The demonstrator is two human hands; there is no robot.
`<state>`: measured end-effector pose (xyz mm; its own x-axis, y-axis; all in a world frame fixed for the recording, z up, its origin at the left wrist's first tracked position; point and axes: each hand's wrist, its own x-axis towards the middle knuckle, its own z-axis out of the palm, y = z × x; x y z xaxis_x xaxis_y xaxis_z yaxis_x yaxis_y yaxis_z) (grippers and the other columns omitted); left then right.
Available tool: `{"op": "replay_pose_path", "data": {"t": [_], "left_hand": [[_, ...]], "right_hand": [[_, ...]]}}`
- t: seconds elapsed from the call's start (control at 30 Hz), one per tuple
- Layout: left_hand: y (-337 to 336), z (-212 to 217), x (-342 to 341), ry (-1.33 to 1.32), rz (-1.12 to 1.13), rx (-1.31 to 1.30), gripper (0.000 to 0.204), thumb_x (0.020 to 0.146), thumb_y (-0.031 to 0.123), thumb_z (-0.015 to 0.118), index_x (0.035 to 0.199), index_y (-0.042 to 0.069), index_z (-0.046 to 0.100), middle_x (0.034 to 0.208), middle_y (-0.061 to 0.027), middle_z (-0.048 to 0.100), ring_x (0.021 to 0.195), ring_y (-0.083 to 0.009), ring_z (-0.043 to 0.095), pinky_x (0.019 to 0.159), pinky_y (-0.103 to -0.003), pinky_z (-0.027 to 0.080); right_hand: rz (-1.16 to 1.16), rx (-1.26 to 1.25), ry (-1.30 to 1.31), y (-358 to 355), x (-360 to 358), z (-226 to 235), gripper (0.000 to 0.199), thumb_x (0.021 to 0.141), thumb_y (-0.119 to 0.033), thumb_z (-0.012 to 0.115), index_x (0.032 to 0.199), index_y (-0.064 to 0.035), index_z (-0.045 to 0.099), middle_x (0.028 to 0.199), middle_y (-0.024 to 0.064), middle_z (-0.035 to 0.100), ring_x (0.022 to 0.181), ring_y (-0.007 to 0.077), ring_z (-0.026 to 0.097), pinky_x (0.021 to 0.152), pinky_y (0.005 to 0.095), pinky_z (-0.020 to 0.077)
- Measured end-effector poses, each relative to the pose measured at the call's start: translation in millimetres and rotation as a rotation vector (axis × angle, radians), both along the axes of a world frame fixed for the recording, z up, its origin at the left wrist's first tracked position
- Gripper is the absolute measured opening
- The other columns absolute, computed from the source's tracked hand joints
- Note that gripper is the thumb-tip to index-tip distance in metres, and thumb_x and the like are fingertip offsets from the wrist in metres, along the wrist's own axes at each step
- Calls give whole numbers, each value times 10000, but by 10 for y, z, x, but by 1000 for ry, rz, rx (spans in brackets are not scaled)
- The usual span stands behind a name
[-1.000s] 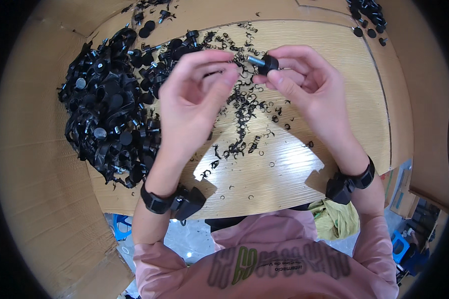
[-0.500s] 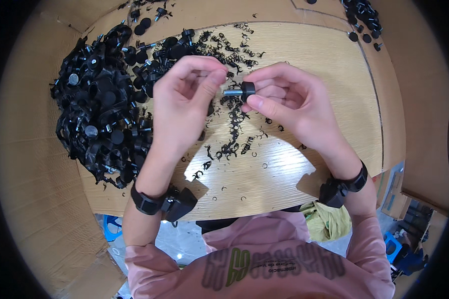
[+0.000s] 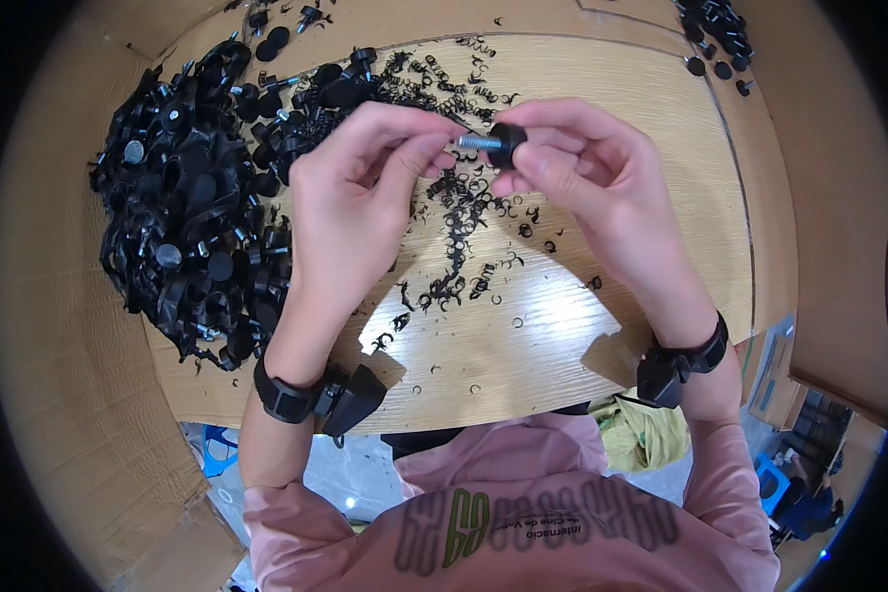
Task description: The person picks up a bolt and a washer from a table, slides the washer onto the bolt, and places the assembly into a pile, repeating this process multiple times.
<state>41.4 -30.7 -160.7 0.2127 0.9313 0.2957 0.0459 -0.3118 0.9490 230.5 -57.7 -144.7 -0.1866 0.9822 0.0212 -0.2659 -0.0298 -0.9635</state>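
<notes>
Between thumb and fingers, my right hand [image 3: 592, 168] grips a black round-headed screw knob [image 3: 506, 145], its silver threaded stud pointing left. My left hand [image 3: 375, 178] has thumb and forefinger pinched together close to the stud's tip; whatever they hold, if anything, is too small to make out. Below and behind the hands lie black curly trimmings [image 3: 454, 237], scattered over the wooden table top [image 3: 562, 355]. To the left of my left hand rises a big heap of black knobs with silver studs [image 3: 183, 207].
A smaller group of black knobs [image 3: 717, 39] lies at the far right on cardboard. Cardboard walls [image 3: 59, 286] enclose the table on the left and right. A yellow-green sack [image 3: 644, 434] and a blue stool [image 3: 219, 449] are below the table's near edge.
Both hands have risen slightly away from me. The knob has moved up and right with my right hand and turned, showing more of its head. My left hand stays pinched near the stud.
</notes>
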Motion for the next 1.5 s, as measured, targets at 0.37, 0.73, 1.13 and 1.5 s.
{"op": "replay_pose_path", "data": {"t": [0.37,0.73,1.13,1.5], "left_hand": [[-36,83,-54,-59,-73,26,96,894,-20,569,990,-24,575,951,-123,656,835,-148,628,728,-240,496],[-42,131,-97,253,-152,245,142,852,-18,620,992,-30,598,876,-101,637,804,-164,626,717,-247,500],[194,7,-304,524,381,621,160,696,25,621,852,29,587,688,-61,557,605,-184,529,540,-287,442],[86,19,-430,740,-15,399,198,697,95,666,840,9,560,762,-114,534,801,-282,521,735,-385,451]], "right_hand": [[-106,301,-337,-35,-145,-143,260,797,60,640,1051,26,594,918,97,654,800,130,654,712,244,522],[-137,322,-705,249,355,-136,198,808,-56,682,983,23,638,773,86,673,662,144,647,601,276,519],[-727,402,-797,339,575,96,364,841,-132,683,1161,-4,566,1158,84,589,1123,184,525,944,349,434],[-63,577,-1013,-12,-322,-203,250,765,-75,693,987,13,620,899,155,599,878,300,563,783,361,464]]}}
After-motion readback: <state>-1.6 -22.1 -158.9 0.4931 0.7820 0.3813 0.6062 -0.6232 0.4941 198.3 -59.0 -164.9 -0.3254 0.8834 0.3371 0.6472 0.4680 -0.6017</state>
